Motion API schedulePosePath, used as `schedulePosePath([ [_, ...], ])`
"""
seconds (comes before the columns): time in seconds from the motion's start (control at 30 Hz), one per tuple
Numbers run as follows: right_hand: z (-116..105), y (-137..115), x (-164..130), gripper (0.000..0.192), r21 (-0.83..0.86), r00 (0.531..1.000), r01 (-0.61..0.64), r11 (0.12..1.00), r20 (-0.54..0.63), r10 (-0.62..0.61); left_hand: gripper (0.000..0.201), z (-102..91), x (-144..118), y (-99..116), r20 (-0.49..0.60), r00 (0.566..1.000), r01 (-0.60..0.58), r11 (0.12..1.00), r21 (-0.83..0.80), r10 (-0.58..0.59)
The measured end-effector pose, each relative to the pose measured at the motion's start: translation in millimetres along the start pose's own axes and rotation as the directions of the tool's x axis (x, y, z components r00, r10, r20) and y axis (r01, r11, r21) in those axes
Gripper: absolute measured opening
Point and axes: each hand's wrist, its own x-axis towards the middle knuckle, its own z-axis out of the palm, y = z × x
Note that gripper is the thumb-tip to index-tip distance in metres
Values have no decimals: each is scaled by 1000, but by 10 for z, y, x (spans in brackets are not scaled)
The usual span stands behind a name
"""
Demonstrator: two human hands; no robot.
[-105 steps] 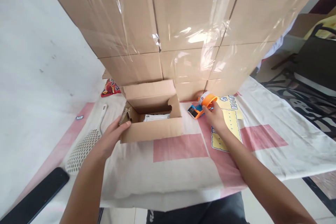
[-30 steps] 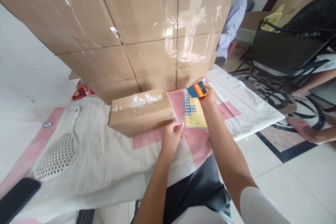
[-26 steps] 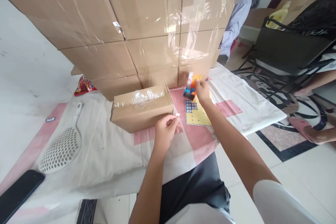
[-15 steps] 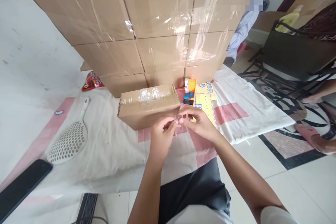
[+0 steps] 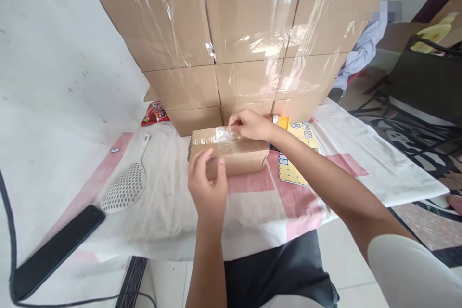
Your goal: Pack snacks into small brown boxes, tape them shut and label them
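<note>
Small box (image 5: 231, 154): we take this closed cardboard carton as our landmark; it lies on the cloth with clear tape shining along its top
Left hand (image 5: 207, 187): we press it against the near face of the small box, fingers spread and upright, palm flat, gripping nothing
Right hand (image 5: 252, 124): it rests on the far right top edge of the small box; thumb and forefinger are pinched on the clear tape (image 5: 220, 135) there
Tape dispenser (image 5: 280, 121): orange, just behind the right end of the small box, mostly hidden by our right wrist
Yellow sheet (image 5: 298, 156): flat on the cloth, to the right of the small box
Stacked cartons (image 5: 245, 53): a wall of taped boxes rising just behind the small box
Cloth (image 5: 162, 202): white with pink squares, spread under the small box
Slotted ladle (image 5: 126, 185): white, to the left of the small box
Phone (image 5: 57, 250): dark, well to the left and nearer us than the small box
Red packet (image 5: 155, 112): behind and left of the small box, at the foot of the stack
</note>
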Motion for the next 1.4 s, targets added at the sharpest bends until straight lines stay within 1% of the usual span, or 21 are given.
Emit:
schedulePosePath([
  [0.1,123,65,79,14,-257,998,65,964,-8,-69,31,99,23,-78,262,920,-340,927,159,293],
  [0.17,118,99,116,13,-482,983,55,874,-126,-131,30,168,24,-108,362,882,-383,906,179,301],
  [0.2,79,119,123,29,-556,961,1,831,-228,-154,29,189,23,-119,373,881,-376,909,181,291],
  [0.27,-58,197,73,60,-577,867,-128,806,-460,-192,29,197,16,-136,378,887,-350,921,173,266],
  [0.37,-294,459,-300,53,-407,661,-243,880,-734,-158,32,169,-45,-143,354,900,-321,935,148,253],
  [0.47,-352,836,-988,45,-91,493,-508,856,-846,202,26,222,-242,-74,76,926,-371,928,24,369],
  [0.5,-316,956,-1221,48,39,447,-616,787,-805,390,23,277,-341,-27,30,909,-414,908,-56,416],
  [0.53,-258,1063,-1425,50,156,413,-692,705,-715,564,22,350,-451,28,67,887,-447,885,-135,458],
  [0.6,-106,1229,-1707,53,296,387,-756,584,-517,763,28,535,-688,140,383,782,-439,871,-222,492],
  [0.67,49,1330,-1812,56,358,403,-748,559,-424,811,49,717,-911,211,708,584,-396,901,-178,397],
  [0.7,112,1360,-1816,60,373,400,-739,561,-426,811,58,784,-1004,222,798,500,-390,910,-140,337],
  [0.77,197,1392,-1781,71,404,358,-733,547,-455,815,60,842,-1136,212,878,397,-386,917,-105,268],
  [0.87,226,1387,-1754,82,427,304,-728,536,-500,811,45,764,-1204,202,898,340,-397,909,-131,278],
  [0.97,204,1309,-1824,78,466,329,-703,536,-455,827,30,644,-1207,253,883,319,-400,894,-204,344],
  [1.03,209,1205,-1910,63,499,381,-675,544,-395,836,18,615,-1211,283,853,347,-365,894,-259,389],
  [1.07,224,1140,-1961,51,509,412,-662,550,-367,834,16,619,-1212,286,827,401,-332,904,-270,395],
  [1.17,312,911,-2150,25,579,557,-572,581,-247,793,25,655,-1173,236,690,690,-112,974,-198,219],
  [1.2,341,831,-2222,26,615,620,-525,588,-197,760,41,659,-1139,206,647,755,20,984,-178,102],
  [1.23,360,751,-2293,29,647,684,-478,595,-151,714,54,650,-1093,175,628,778,173,968,-181,-22],
  [1.33,318,521,-2454,39,658,804,-355,664,-148,576,47,542,-910,108,697,676,522,823,-225,-239],
  [1.4,215,373,-2471,44,553,823,-327,766,-232,519,36,423,-791,104,747,623,547,811,-207,-230],
])
